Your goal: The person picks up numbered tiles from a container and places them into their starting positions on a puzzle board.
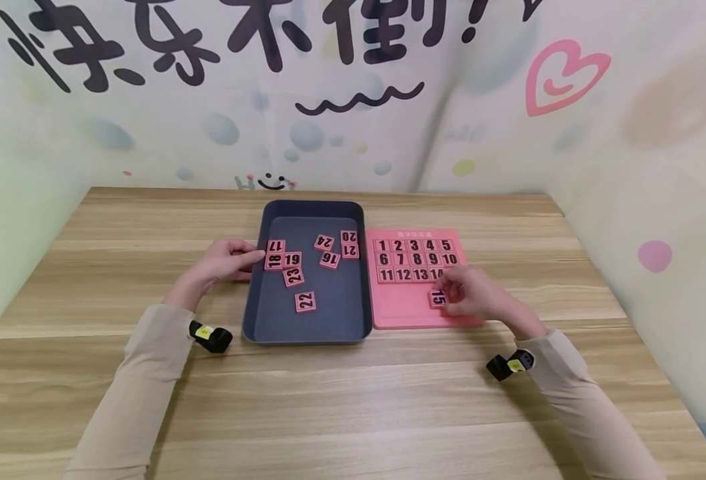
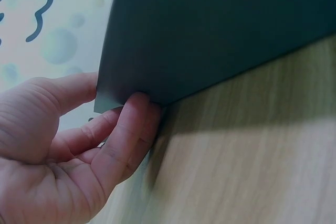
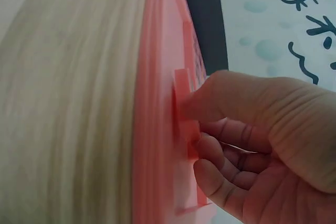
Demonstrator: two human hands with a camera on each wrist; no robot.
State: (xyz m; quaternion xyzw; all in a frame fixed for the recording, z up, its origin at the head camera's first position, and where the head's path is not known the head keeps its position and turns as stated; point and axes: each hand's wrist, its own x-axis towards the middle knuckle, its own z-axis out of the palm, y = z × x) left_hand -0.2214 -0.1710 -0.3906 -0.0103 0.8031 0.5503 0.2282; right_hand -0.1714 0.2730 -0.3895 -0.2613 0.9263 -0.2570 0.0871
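A pink number tile marked 15 (image 1: pixel 437 298) lies turned sideways over the lower part of the pink puzzle board (image 1: pixel 401 310). My right hand (image 1: pixel 473 293) holds this tile between thumb and fingers; in the right wrist view the tile (image 3: pixel 181 85) looks tilted up off the board. Rows of tiles 1 to 14 fill the board's upper part, the 14 partly behind my fingers. At the left edge of the dark grey tray (image 1: pixel 329 323), my left hand (image 1: pixel 227 260) grips the rim, thumb on top and fingers against the outer wall (image 2: pixel 210 30).
Inside the tray lie several loose tiles at mixed angles, among them 22 (image 1: pixel 305 302), 23 (image 1: pixel 293 277) and 16 (image 1: pixel 329 259). The tray stands right beside the board on a wooden table (image 1: pixel 341 407). A printed backdrop (image 1: pixel 365 147) rises behind the table's far edge.
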